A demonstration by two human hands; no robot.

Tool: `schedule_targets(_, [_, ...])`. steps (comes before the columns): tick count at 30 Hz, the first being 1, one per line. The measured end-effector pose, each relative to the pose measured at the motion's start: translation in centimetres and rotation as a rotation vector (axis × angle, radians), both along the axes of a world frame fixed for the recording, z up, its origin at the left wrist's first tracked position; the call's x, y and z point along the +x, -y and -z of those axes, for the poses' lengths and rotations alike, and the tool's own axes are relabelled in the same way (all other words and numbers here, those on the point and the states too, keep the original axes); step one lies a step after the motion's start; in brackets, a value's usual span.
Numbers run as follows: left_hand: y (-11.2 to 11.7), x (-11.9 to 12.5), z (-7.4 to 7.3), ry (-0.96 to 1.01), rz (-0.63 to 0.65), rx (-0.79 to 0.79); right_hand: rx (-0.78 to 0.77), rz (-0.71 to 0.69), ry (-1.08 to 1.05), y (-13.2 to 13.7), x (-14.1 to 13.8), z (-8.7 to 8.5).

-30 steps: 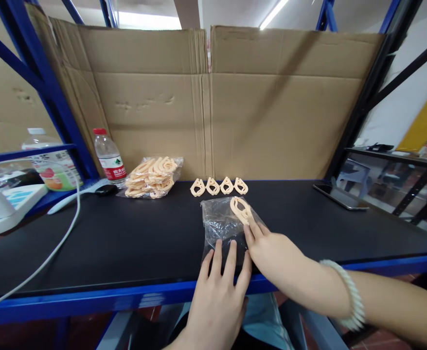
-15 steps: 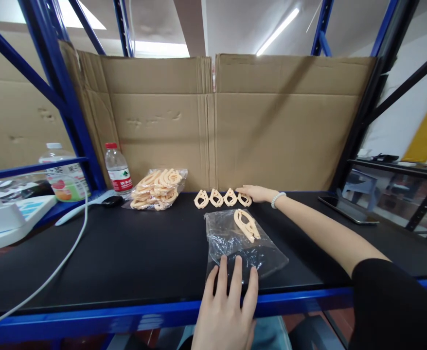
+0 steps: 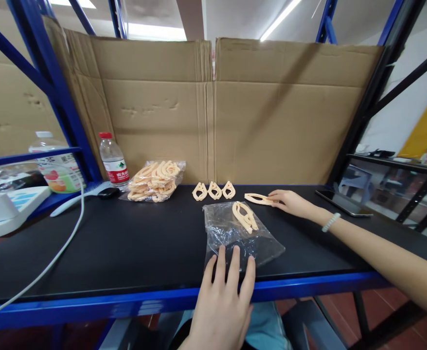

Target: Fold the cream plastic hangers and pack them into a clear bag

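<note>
My right hand (image 3: 290, 201) pinches the end of a beige folded plastic hanger (image 3: 257, 199), which lies lengthwise just above or on the black tabletop; I cannot tell which. Fingers spread, my left hand (image 3: 228, 291) rests over the near edge of a clear plastic bag (image 3: 221, 228). Inside or on top of that bag is another folded hanger (image 3: 244, 217). Behind the bag, three more folded hangers (image 3: 214, 190) stand in a row. A filled clear bag of beige hangers (image 3: 155, 181) sits left of the row.
A cardboard wall (image 3: 155, 107) closes off the back. At left are a red-capped water bottle (image 3: 114, 163), a white cable (image 3: 78, 218) and a white power strip (image 3: 24, 204). A dark tablet-like slab (image 3: 343, 203) lies at right. Blue edging (image 3: 126, 305) runs along the table's front.
The right hand has drawn the rightmost hanger out of the row toward the right, and it now lies lengthwise. My left hand stays on the bag. The view has tilted down slightly.
</note>
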State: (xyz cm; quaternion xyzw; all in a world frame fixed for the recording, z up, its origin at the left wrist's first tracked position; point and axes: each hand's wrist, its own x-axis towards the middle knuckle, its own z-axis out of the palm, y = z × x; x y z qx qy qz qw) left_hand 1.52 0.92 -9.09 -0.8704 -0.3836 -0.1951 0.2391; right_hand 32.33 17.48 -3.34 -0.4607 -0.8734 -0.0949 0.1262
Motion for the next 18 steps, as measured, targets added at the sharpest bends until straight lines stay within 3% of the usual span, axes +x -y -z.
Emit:
schedule_targets(5, [0.2,0.0,-0.4,-0.011,-0.002,-0.005,0.148,0.076,0.111,8.7,-1.2,0.3])
schedule_targets(9, [0.2,-0.1,-0.7,-0.003,0.018,-0.022,0.240,0.049,0.135,14.3,-2.5,0.8])
schedule_targets(13, [0.3,-0.4,-1.0,0.002,0.042,-0.025,0.255,0.001,0.060,18.0,-2.8,1.7])
schedule_targets(18, [0.7,-0.8,-1.2,0.013,0.050,-0.019,0.269,-0.064,0.002,20.8,-2.4,2.3])
